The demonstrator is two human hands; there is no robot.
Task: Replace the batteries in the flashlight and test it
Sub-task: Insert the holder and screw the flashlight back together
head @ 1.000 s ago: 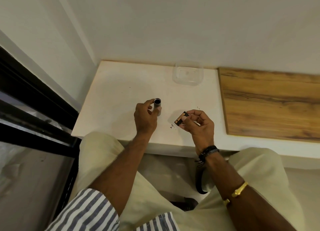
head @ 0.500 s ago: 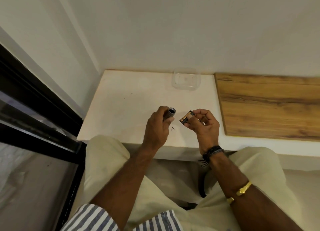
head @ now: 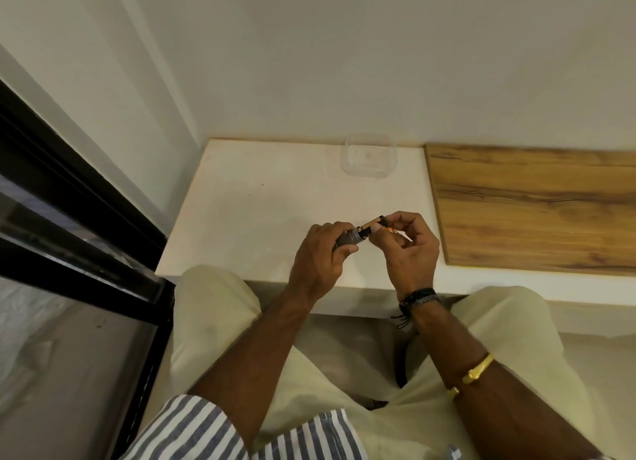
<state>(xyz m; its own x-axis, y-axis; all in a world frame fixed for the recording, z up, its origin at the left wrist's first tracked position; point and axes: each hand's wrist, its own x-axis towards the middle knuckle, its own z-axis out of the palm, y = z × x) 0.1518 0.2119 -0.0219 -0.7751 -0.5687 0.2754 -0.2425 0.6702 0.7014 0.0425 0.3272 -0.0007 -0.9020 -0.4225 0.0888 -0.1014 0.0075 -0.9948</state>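
Black-and-gold battery (head: 372, 226) at flashlight (head: 347, 238) mouth

The left hand (head: 323, 249) covers most of the flashlight body (head: 348, 238), so only its open end shows. The battery's (head: 371, 227) inner end is hidden there, and its label is too small to read. Both sleeves are cut off by the bottom edge.
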